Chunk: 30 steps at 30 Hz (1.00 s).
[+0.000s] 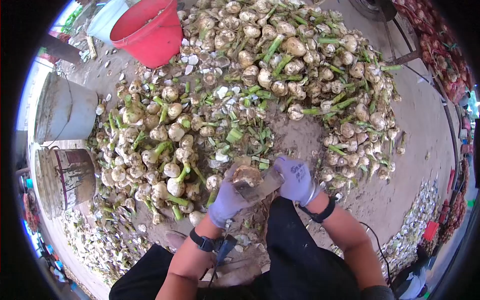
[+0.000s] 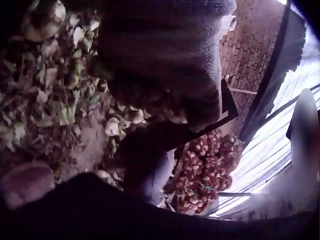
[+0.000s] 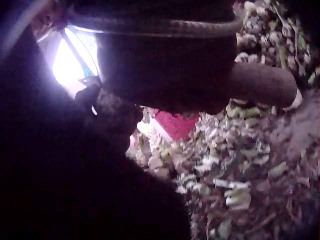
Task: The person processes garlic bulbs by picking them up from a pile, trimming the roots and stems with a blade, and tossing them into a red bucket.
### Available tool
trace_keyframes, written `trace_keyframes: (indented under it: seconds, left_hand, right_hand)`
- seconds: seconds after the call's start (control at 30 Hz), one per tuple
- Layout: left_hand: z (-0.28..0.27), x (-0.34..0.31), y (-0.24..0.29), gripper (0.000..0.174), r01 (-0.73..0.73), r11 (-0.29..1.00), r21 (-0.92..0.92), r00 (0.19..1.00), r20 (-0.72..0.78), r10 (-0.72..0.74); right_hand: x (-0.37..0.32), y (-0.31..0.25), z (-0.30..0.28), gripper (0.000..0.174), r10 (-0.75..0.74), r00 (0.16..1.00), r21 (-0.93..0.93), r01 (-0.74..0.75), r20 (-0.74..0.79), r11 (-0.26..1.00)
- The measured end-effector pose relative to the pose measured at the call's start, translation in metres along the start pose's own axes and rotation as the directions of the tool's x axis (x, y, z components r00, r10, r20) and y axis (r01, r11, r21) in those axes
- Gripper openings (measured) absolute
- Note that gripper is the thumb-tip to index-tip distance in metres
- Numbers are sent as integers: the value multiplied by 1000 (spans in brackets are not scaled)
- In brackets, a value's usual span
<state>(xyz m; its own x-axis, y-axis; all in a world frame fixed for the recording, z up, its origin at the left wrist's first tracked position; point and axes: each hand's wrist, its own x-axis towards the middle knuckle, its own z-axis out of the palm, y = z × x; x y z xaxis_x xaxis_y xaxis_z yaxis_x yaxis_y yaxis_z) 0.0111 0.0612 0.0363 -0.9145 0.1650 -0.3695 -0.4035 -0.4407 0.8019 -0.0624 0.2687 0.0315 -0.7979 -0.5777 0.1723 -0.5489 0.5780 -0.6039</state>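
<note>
Both hands wear pale purple gloves and meet in front of the knees in the head view. My left hand [image 1: 229, 201] grips a soil-stained garlic bulb [image 1: 247, 175], its fingers and thumb around the side. My right hand [image 1: 296, 179] holds a broad flat knife [image 1: 268, 186], whose handle is hidden in the fist. The blade reaches across to the left hand and overlaps the lower edge of the bulb. The left wrist view is dark, with the gloved left hand [image 2: 165, 55] filling its top. Little of the right hand's work shows in the right wrist view.
Trimmed garlic bulbs [image 1: 172, 132] lie heaped at left, with a larger stemmed pile [image 1: 295, 47] at the back right. Cut stems and peel [image 1: 234, 135] litter the ground between. A red bucket [image 1: 150, 35] and pale buckets [image 1: 67, 107] stand left. Filled red mesh bags [image 1: 445, 60] line the right.
</note>
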Motion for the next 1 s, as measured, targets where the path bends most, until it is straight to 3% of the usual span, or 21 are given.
trace_keyframes:
  seconds: [0.07,0.13,0.17,0.2,0.27,0.3,0.33,0.37,0.4,0.47,0.53,0.57,0.6,0.63,0.73,0.8,0.87,0.9,0.93,0.97,1.0]
  left_hand:
    - [-10,8,1,93,64,996,-61,998,26,-62]
    - [-29,7,0,99,521,851,-69,851,115,-512]
    - [-5,-11,26,92,154,974,-166,954,280,-103]
    - [5,-16,44,83,58,996,69,956,285,-75]
    - [-21,-4,17,51,249,953,-172,963,153,-224]
    - [-22,6,26,44,-128,976,179,984,144,103]
    - [-10,17,27,38,-177,940,292,974,-86,210]
    - [-9,24,27,38,-34,973,229,976,-203,82]
    - [-8,28,22,37,115,984,140,947,-314,-66]
    - [-2,30,6,36,82,991,108,937,-347,-39]
    - [23,36,6,31,-168,971,-171,847,-528,54]
    - [40,31,25,29,-269,913,-307,833,-550,60]
    - [32,27,31,47,-393,812,-431,849,-509,141]
    - [20,23,50,43,-480,767,-425,819,-530,220]
    - [-55,14,84,19,-688,626,-367,699,-568,435]
    - [-80,15,78,23,-677,563,-474,706,-633,317]
    - [-65,22,68,28,-486,723,-491,813,-557,169]
    - [-39,25,56,31,-434,775,-459,849,-497,181]
    - [-15,28,49,27,-276,877,-394,823,-568,4]
    - [-1,31,38,32,-211,915,-345,876,-482,20]
    - [-3,31,16,43,-74,969,-237,932,-363,-18]
  right_hand:
    - [-2,7,9,33,118,991,-2,-118,67,993]
    - [-5,27,16,33,92,996,0,-92,5,996]
    - [0,48,11,31,443,893,-80,-437,77,896]
    - [-3,62,9,31,735,667,-179,-713,124,677]
    - [-30,80,21,32,669,741,-142,-658,48,739]
    - [-24,69,13,36,613,788,-122,-616,-67,778]
    - [-24,53,3,37,613,786,20,-616,86,787]
    - [-11,17,-12,37,582,774,153,-625,249,766]
    - [-18,6,-2,36,524,792,96,-575,313,812]
    - [-17,-20,9,35,469,790,37,-524,395,851]
    - [6,-54,-2,36,673,605,390,-794,425,467]
    - [1,-37,13,36,675,609,386,-790,416,476]
    - [-11,-5,43,36,591,752,16,-622,292,783]
    - [-19,17,58,36,433,868,-389,-322,243,863]
    - [15,51,20,36,586,809,-235,-580,-53,780]
    - [45,67,-6,43,487,854,-315,-521,-184,794]
    - [58,117,6,47,422,893,-456,-446,-160,771]
    - [61,142,17,51,531,847,-589,-437,-16,679]
    - [59,156,23,55,640,761,-711,-391,108,585]
    - [59,134,5,46,508,861,-626,-390,12,675]
    - [64,109,-10,45,631,775,-450,-551,36,702]
